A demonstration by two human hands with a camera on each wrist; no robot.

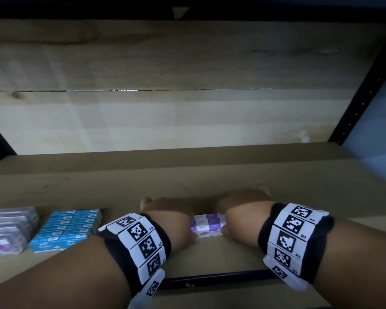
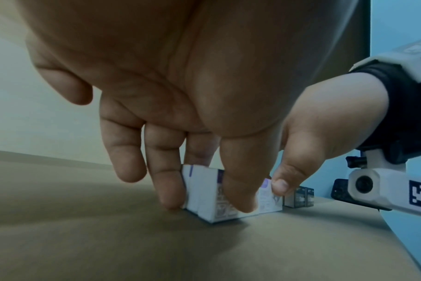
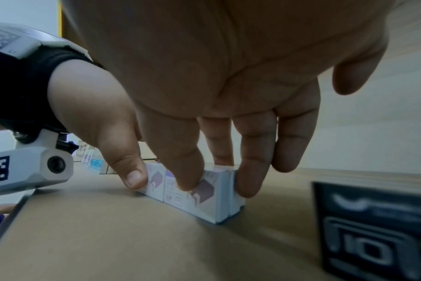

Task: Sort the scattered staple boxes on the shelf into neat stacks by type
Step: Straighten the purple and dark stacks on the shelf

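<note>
Left hand (image 1: 174, 216) and right hand (image 1: 239, 214) pinch the purple staple boxes (image 1: 208, 225) endwise; advise even squeeze, faces flush on the shelf (image 1: 210, 181).

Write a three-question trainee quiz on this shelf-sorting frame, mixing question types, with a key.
1. True or false: both the left hand and the right hand hold the purple-and-white staple boxes.
2. Which stack stands nearest the left hand? A) the blue boxes B) the shrink-wrapped purple boxes
3. Fill in: in the right wrist view, a ___ box stands close to the camera.

Key: 1 true; 2 A; 3 black.
</note>
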